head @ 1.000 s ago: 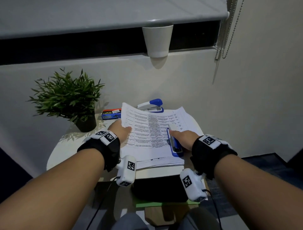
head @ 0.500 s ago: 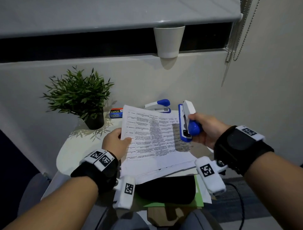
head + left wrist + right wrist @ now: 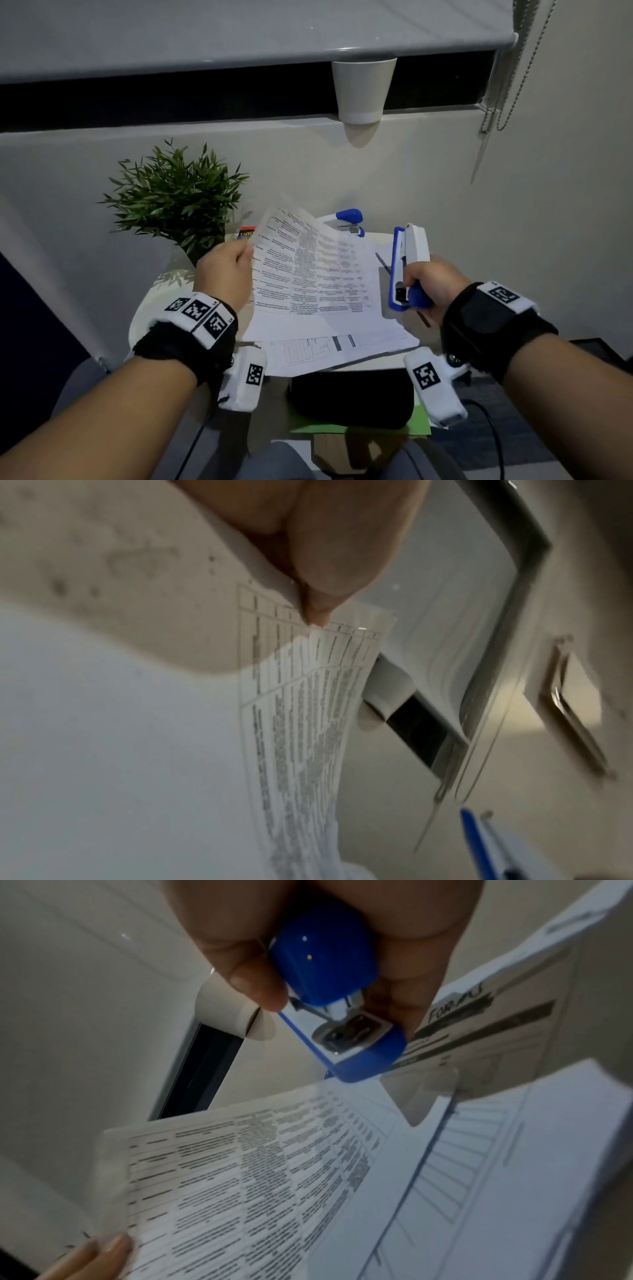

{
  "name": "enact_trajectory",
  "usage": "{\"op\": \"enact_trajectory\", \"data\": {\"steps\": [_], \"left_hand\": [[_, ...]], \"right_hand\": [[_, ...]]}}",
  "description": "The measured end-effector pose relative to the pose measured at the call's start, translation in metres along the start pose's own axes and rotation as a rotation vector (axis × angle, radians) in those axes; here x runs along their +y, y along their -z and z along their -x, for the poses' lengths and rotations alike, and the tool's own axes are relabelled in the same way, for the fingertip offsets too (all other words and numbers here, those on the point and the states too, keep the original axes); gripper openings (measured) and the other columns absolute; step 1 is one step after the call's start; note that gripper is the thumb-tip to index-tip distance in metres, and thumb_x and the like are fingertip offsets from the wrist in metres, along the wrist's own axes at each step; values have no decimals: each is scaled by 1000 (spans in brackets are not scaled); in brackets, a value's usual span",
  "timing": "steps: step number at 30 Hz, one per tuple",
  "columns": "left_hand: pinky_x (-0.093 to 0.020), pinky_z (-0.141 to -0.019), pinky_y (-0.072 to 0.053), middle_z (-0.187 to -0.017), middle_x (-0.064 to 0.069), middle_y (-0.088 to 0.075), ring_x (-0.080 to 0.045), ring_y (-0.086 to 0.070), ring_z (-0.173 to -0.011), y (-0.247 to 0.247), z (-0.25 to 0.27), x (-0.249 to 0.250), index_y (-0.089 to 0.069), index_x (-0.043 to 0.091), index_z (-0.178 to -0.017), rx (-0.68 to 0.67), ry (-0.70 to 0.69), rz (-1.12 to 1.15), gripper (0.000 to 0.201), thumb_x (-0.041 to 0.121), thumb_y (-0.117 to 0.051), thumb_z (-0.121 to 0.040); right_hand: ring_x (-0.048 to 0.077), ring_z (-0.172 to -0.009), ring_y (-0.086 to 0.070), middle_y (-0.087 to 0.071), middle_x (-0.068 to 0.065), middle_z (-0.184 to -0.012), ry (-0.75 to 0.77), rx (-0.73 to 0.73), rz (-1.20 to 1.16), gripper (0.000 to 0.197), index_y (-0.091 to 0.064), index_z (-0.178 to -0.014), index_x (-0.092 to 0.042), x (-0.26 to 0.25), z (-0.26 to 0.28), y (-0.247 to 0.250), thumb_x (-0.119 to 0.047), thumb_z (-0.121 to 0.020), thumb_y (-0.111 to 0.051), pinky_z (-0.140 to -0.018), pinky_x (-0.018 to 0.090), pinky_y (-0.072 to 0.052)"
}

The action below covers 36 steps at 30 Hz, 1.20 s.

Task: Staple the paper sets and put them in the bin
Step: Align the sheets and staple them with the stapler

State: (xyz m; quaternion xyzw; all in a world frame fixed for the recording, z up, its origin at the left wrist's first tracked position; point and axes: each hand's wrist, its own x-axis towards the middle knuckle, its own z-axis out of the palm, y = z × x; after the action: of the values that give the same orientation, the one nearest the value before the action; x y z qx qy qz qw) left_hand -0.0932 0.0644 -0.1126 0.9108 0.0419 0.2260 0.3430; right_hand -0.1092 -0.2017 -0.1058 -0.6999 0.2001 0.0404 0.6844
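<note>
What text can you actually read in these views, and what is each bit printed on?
"STAPL", cut off by the lifted sheet: small box beside the plant.
"FOR", followed by smeared marks: handwritten on a lower sheet behind the stapler.
Table text on the lifted sheet: too small and blurred.
Wristband squares: coded patterns, not words.

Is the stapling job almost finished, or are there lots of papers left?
Just starting, it looks like. Nothing visibly stapled or binned. In hand: the left hand pinches a printed white paper set by its corner, lifted; the right hand grips a blue-and-white stapler, not yet on the paper. Left: staple it, then the loose sheets on the white table. No bin is clearly identifiable.
</note>
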Motion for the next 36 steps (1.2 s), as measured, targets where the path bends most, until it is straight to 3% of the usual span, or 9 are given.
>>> {"op": "enact_trajectory", "data": {"steps": [3,7,13,17,21,26,29,31,36], "left_hand": [[-27,-81,-45,-95,1,-68,-20,-61,-92,9,3,4,-68,17,-106,-15,77,240,25,21,-45,-98],[-37,-84,-53,-94,5,-71,-18,-68,-89,13,7,7,-67,25,-90,-57,331,689,26,15,-44,-99],[-41,-84,-53,-107,0,-68,-22,-65,-96,11,8,10,-63,19,-102,-46,437,811,25,11,-39,-100],[-39,-78,-55,-111,-1,-65,-22,-64,-93,7,9,11,-56,14,-112,18,456,784,24,9,-37,-99],[-41,-83,-54,-112,3,-67,-21,-65,-100,0,14,13,-55,23,-121,-175,480,862,30,11,-38,-100],[-39,-77,-50,-105,-11,-68,-27,-63,-88,2,24,7,-58,11,-116,-442,517,727,36,-9,-49,-87],[-37,-80,-48,-128,-6,-56,-25,-59,-103,11,20,-7,-47,18,-132,-341,449,308,60,14,-71,-78],[-32,-90,-42,-138,-1,-46,-21,-51,-117,17,16,-9,-38,18,-140,-287,413,179,71,22,-74,-79],[-39,-104,-39,-142,-1,-42,-21,-46,-126,13,5,-4,-28,16,-146,-535,404,152,83,39,-72,-79]], "right_hand": [[23,-51,-45,-47,11,-67,48,78,-31,14,-47,-82,-5,-3,-5,8,9,-78,-48,-36,19,-37],[31,-61,-59,-60,14,-73,32,104,-94,26,-58,-97,-4,-4,-9,14,-20,-76,-65,-64,44,-53],[35,-83,-60,-60,20,-107,-43,-21,-247,18,-54,-105,-8,-4,-5,17,-5,-87,-55,-71,40,-54],[27,-66,-58,-58,14,-89,-57,-21,-208,29,-53,-116,-9,0,-2,13,-12,-87,-58,-52,31,-52],[27,-50,-57,-61,11,-70,-117,-130,-261,16,-61,-99,-8,7,4,5,-19,-87,-60,-47,31,-52],[18,-37,-55,-60,7,-52,3,-78,-123,9,-60,-88,-3,2,0,8,-12,-87,-60,-38,22,-44],[18,-42,-58,-64,7,-53,79,-138,15,5,-59,-85,0,0,-6,18,-4,-85,-58,-46,24,-47],[18,-43,-61,-64,6,-50,110,-219,139,11,-57,-76,-2,-1,-7,23,-4,-71,-67,-43,21,-46],[18,-48,-60,-63,5,-52,112,-398,379,25,-53,-68,-4,-1,-5,33,-12,-47,-63,-48,21,-46]]}}
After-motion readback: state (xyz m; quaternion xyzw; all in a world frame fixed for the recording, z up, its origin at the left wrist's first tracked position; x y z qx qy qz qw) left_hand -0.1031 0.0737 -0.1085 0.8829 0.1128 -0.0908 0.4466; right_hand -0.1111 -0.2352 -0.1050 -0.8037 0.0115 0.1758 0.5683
